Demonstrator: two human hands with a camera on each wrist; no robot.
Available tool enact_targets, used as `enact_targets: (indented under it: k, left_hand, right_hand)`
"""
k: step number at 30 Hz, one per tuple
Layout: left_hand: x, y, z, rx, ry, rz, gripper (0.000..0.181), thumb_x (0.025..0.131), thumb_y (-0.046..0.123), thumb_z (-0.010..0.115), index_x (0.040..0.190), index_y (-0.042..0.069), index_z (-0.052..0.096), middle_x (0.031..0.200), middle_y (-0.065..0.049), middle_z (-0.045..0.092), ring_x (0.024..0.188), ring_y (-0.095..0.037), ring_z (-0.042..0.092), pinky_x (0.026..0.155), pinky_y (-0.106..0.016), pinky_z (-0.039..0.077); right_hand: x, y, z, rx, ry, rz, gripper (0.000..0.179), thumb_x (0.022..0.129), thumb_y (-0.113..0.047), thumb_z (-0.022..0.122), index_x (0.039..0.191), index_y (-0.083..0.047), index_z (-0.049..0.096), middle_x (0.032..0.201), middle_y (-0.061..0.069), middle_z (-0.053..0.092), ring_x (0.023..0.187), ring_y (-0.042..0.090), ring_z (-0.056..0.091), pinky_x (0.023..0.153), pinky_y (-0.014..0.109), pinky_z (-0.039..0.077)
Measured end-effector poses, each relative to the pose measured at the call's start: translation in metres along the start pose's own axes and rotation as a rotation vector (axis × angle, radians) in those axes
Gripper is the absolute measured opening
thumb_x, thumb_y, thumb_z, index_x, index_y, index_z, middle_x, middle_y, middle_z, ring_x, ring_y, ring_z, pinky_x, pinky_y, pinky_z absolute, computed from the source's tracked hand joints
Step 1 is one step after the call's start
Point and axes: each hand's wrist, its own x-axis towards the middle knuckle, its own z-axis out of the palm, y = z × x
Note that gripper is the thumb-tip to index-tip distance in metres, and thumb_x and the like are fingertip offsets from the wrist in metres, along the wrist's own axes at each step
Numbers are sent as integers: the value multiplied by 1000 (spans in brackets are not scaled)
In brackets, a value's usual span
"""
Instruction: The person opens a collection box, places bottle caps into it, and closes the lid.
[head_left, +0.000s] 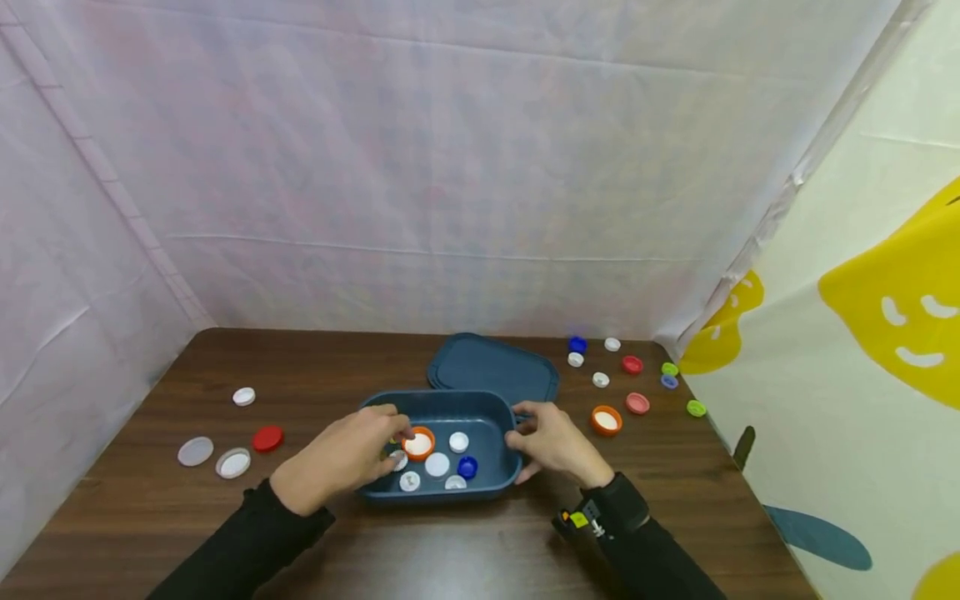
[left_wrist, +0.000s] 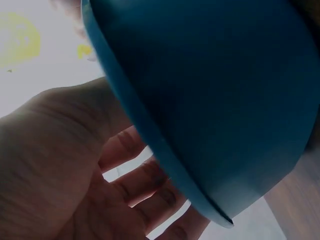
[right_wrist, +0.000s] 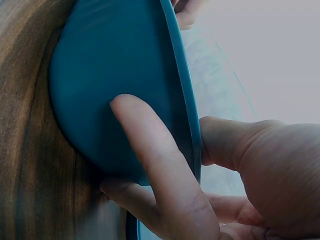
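A dark blue rectangular container stands on the table with several bottle caps on its floor, among them an orange-rimmed cap, a white cap and a blue cap. My left hand reaches over the container's left end, fingers and thumb spread apart, fingertips right at the orange-rimmed cap and a white cap beside it. On the opposite end, my right hand grips the rim; the right wrist view shows the thumb inside and fingers against the outer wall.
Behind the container lies a dark blue lid. Loose caps are scattered left, including a red cap and a translucent lid. More lie right, including another orange-rimmed cap and a green cap. White cloth walls border the table.
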Motion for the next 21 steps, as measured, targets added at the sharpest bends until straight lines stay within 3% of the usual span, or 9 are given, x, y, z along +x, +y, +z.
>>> enact_targets:
  k: [5, 10, 21]
  left_hand:
    - [-1, -4, -4, -43, 12, -27, 32, 96, 12, 97, 125, 11, 83, 119, -6, 79, 104, -20, 73, 97, -49, 70]
    - [-2, -11, -9, -38, 73, -29, 28, 98, 13, 95, 124, 12, 84, 119, -7, 79, 104, -20, 74, 98, -48, 71]
    - [-7, -33, -26, -27, 185, -44, 28, 100, 12, 93, 126, 10, 83, 119, -8, 77, 109, -26, 79, 91, -45, 71]
  right_hand:
    - [1, -1, 2, -6, 3, -4, 62, 108, -6, 76, 164, 8, 55, 128, 28, 82, 72, 31, 86, 66, 46, 72]
    - [2, -2, 2, -10, -2, -15, 64, 108, -7, 77, 165, 8, 54, 129, 28, 82, 72, 32, 86, 67, 48, 73]
    - [0, 0, 2, -11, 3, -13, 63, 107, -6, 77, 164, 8, 55, 127, 27, 83, 72, 33, 86, 65, 47, 72]
